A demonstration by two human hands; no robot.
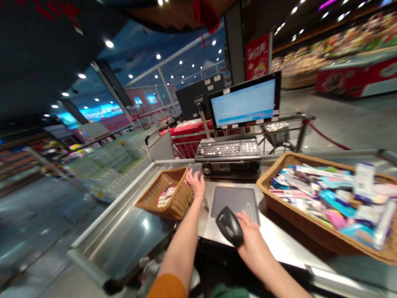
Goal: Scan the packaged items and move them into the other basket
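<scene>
My right hand (248, 231) is wrapped round a black handheld scanner (228, 225), held over the front of the metal counter. With fingers apart, my left hand (195, 182) is at the right rim of a small wicker basket (181, 203); whether it touches the rim I cannot tell. A few small packets (166, 196) lie inside that basket. Between and beyond my hands, a grey square pad (234, 198) is set in the counter. To the right stands a larger wicker basket (263, 182) full of mixed packaged goods (335, 198).
Behind the pad are a keyboard (228, 149) and a lit monitor (245, 103). A shopping cart (186, 142) stands behind the counter. The metal counter's raised edge (108, 213) runs along the left. Stacked goods (108, 165) sit farther left.
</scene>
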